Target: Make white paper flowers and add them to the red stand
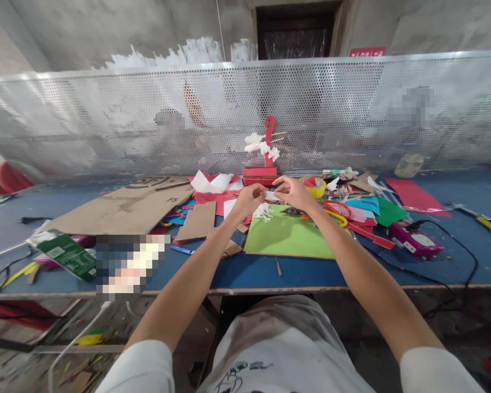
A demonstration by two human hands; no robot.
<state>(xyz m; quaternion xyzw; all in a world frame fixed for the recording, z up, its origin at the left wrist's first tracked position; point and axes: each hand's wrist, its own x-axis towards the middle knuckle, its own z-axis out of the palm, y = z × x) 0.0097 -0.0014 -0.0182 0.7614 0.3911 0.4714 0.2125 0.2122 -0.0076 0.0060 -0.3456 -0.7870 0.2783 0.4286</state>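
A small piece of white paper point(272, 195) is stretched between my two hands over the middle of the table. My left hand point(251, 197) pinches its left end, fingertips closed. My right hand point(293, 192) has thumb and fingers closed on the other end. Just below lies a cut, fringed white paper point(263, 212) on a light green sheet point(290, 234). Behind my hands stands a red box point(259, 176) with a curved red upright point(269, 139), which bears white crumpled paper tufts point(264, 148) and thin sticks.
Flat brown cardboard point(123, 204) covers the left of the blue table point(237, 275). Orange-and-yellow-handled scissors point(337, 213), a yellow tape roll point(316, 188) and paper scraps lie on the right. A purple corded device point(416, 240) sits farther right. A perforated metal screen point(331, 120) stands behind.
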